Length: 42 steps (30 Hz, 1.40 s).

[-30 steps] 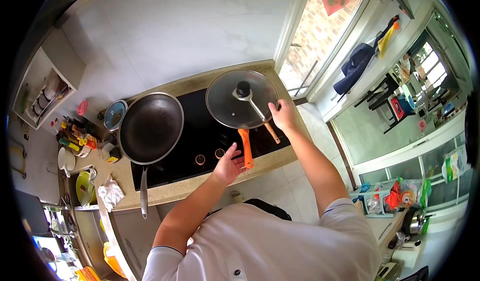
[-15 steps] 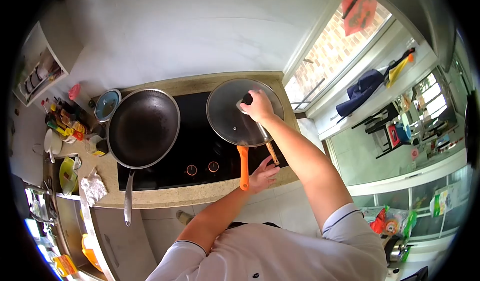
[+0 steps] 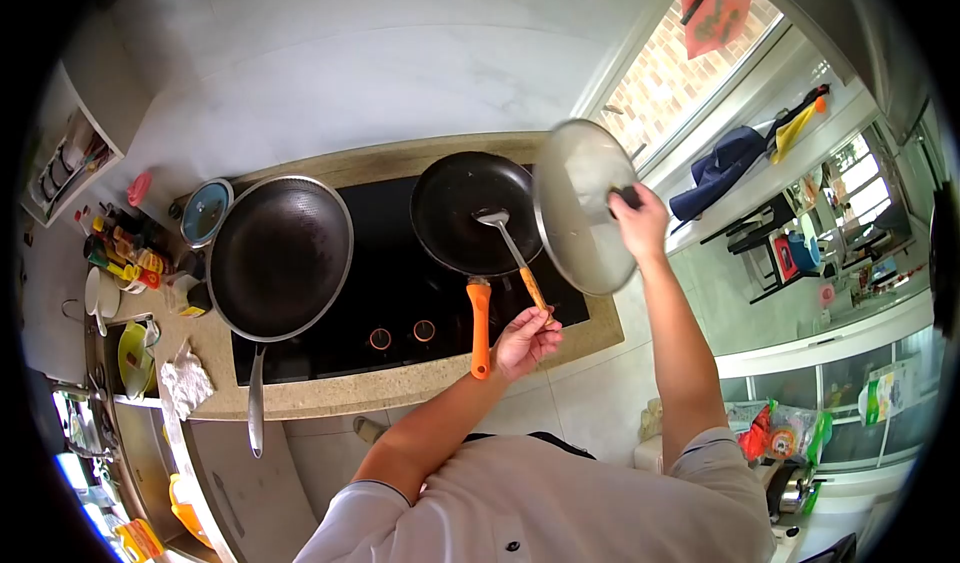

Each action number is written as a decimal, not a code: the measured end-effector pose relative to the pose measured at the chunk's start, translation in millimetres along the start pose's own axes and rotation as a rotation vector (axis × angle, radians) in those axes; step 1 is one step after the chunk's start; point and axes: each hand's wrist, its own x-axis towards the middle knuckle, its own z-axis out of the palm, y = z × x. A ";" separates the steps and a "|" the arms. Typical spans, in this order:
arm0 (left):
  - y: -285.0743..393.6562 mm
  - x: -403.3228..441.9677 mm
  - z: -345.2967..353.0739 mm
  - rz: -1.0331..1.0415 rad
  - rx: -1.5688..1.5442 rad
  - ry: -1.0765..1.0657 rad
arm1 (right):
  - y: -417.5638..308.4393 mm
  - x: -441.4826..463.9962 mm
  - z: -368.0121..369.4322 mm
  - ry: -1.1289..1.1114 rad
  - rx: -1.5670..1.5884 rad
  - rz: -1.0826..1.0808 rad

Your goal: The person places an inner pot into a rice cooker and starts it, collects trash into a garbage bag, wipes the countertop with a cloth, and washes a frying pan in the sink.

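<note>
From my remote seat I see the glass lid [image 3: 575, 218] off the frying pan [image 3: 440, 208], tilted steeply above the right end of the cooktop [image 3: 385, 213]. Its left edge overlaps the pan's right rim from my viewpoint; I can't tell whether they touch. My right hand [image 3: 642, 223] has its grip closed around the lid's dark knob [image 3: 627, 198], fingers curled.

The frying pan sits on the right part of the cooktop, its orange handle [image 3: 480, 333] pointing to the near side. The metal head of the spatula [image 3: 505, 238] lies inside the pan, and its wooden handle slants over the near right rim. My left hand [image 3: 525, 345] has thumb and fingers drawn together at the end of that handle, in a light pinch, just right of the orange handle.

On the left of the cooktop I have a wide dark wok [image 3: 280, 258], its metal handle reaching past the near edge of the desk [image 3: 400, 393]. Farther left are a blue bowl [image 3: 207, 213], seasoning bottles [image 3: 118, 248] and a crumpled white cloth [image 3: 186, 378].
</note>
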 end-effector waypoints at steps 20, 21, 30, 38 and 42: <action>89.1 -67.8 44.4 -0.111 0.564 0.568 | 113.8 -155.7 18.3 -0.289 -0.343 0.066; 87.1 -66.1 46.5 -0.095 0.567 0.575 | 113.2 -159.8 24.7 -0.262 -0.327 0.001; 86.1 -87.6 59.2 0.008 0.798 0.659 | -48.0 -182.1 26.3 -0.472 0.064 0.189; 101.0 -213.4 119.9 0.156 0.858 0.704 | -157.1 -204.0 4.6 -0.387 0.012 -0.440; 105.2 -329.2 127.3 0.263 0.885 0.783 | -224.7 -217.3 15.8 -0.419 0.183 -0.708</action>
